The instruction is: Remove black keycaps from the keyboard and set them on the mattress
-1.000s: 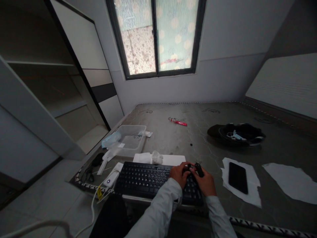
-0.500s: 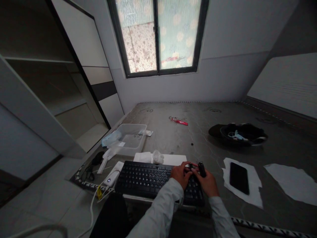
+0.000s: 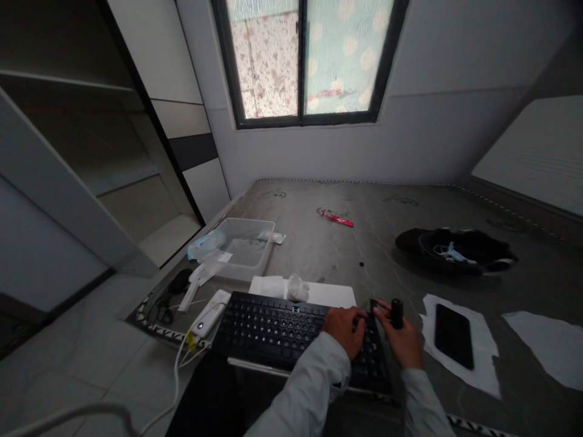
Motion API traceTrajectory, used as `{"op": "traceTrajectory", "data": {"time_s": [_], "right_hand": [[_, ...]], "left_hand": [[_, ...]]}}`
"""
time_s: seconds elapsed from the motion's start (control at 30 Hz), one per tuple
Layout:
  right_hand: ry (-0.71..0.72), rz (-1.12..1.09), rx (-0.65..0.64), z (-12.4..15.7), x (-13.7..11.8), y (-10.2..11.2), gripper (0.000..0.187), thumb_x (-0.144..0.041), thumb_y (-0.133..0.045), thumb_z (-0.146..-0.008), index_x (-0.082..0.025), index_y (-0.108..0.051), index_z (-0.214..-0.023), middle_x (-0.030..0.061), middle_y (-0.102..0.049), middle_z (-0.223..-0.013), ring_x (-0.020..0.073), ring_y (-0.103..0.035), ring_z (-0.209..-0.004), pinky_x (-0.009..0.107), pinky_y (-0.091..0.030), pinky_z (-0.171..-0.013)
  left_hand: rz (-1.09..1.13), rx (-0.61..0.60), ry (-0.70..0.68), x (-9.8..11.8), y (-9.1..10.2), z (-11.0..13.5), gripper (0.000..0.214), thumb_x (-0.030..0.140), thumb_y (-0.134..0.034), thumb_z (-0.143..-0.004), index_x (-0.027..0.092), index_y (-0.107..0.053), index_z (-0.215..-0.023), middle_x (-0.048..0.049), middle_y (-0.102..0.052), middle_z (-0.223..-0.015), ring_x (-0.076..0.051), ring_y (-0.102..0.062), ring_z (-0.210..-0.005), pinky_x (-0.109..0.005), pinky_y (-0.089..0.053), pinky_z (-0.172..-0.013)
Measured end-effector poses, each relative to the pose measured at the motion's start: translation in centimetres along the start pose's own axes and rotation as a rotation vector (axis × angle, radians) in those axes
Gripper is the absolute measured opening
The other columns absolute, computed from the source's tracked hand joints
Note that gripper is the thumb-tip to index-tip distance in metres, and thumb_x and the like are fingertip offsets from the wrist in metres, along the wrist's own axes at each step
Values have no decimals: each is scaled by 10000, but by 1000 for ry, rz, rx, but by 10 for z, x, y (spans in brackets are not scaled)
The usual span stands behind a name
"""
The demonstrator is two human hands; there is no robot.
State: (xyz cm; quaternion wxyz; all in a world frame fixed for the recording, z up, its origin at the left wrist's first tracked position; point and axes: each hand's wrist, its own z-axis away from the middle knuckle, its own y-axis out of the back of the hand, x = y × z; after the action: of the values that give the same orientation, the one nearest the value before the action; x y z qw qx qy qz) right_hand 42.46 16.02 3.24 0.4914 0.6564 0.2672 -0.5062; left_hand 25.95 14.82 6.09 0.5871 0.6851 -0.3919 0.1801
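A black keyboard (image 3: 282, 331) lies at the near edge of a grey table (image 3: 346, 249). My left hand (image 3: 345, 328) rests on the keyboard's right part, fingers curled onto the keys. My right hand (image 3: 401, 337) sits just off the keyboard's right end, closed round a small black cylindrical tool (image 3: 397, 312) that stands upright, with a tiny dark piece pinched at its fingertips.
A black phone (image 3: 453, 335) lies on white paper to the right. A clear plastic tray (image 3: 246, 249), crumpled tissue (image 3: 297, 287), a white power bank (image 3: 209, 318) with cable, a red wrapper (image 3: 337, 219) and a dark cap (image 3: 455, 249) sit around. An open cupboard stands at the left.
My right hand has drawn away to the right, off the keyboard, carrying the black tool. My left hand stays on the keys. The view has shifted left and up.
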Motion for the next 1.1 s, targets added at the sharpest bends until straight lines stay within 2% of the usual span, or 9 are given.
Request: {"op": "traceTrajectory", "data": {"time_s": [0.13, 0.27, 0.37, 0.53, 0.63, 0.73, 0.97, 1.1], "right_hand": [[-6, 63, 41, -10, 6, -4, 665, -649, -641, -660, -174, -713, -1120, 106, -728, -964, 311, -659, -907, 365, -480, -778], [36, 193, -1, -30, 19, -10, 616, -633, -608, -664, -199, -726, -1085, 112, -735, -962, 342, -651, -972, 392, -471, -796], [18, 278, 20, -52, 30, -18, 613, -634, -588, -667, -193, -730, -1069, 121, -739, -917, 351, -663, -927, 397, -472, -746], [20, 348, 2, -91, 44, -37, 569, -648, -595, -655, -159, -765, -892, 139, -731, -782, 342, -675, -811, 374, -465, -656], [59, 387, 7, -113, 52, -48, 555, -644, -593, -674, -169, -771, -899, 137, -727, -763, 329, -675, -784, 362, -454, -632], [34, 447, 26, -133, 63, -53, 536, -624, -594, -684, -178, -777, -918, 139, -717, -741, 332, -669, -772, 361, -439, -616], [-63, 627, 26, -178, 79, -55, 509, -592, -590, -722, -192, -778, -975, 176, -708, -795, 350, -652, -764, 401, -432, -640], [-54, 653, 78, -208, 80, -57, 467, -537, -634, -716, -173, -779, -970, 196, -696, -805, 352, -645, -774, 417, -435, -660]], "left_hand": [[42, -7, 7, 1, 0, 1, 185, 276, -532, -876, 282, -690, -972, -6, -720, -882, -211, -644, -880, -389, -455, -879], [93, -24, 0, 4, 4, 1, 177, 237, -545, -856, 268, -692, -949, -8, -728, -927, -219, -644, -914, -398, -443, -899], [125, -35, 2, 4, 4, 1, 173, 235, -551, -854, 265, -687, -957, -9, -726, -962, -225, -640, -949, -410, -431, -914], [144, -27, 23, 2, 0, 2, 150, 241, -570, -855, 281, -677, -952, 8, -717, -953, -216, -629, -956, -403, -417, -913], [138, -38, 41, 1, -2, 3, 142, 256, -567, -868, 294, -669, -958, 13, -713, -950, -216, -624, -948, -401, -416, -900], [152, -48, 48, -1, -5, 4, 145, 278, -561, -882, 312, -665, -977, 15, -711, -968, -212, -619, -953, -401, -415, -905], [205, -85, 126, -3, -23, 4, 224, 345, -495, -903, 363, -689, -1011, -24, -717, -963, -266, -604, -953, -471, -418, -909], [171, -125, 178, -1, -24, 0, 190, 364, -526, -888, 365, -701, -963, -13, -721, -939, -252, -610, -910, -470, -427, -857]]}}
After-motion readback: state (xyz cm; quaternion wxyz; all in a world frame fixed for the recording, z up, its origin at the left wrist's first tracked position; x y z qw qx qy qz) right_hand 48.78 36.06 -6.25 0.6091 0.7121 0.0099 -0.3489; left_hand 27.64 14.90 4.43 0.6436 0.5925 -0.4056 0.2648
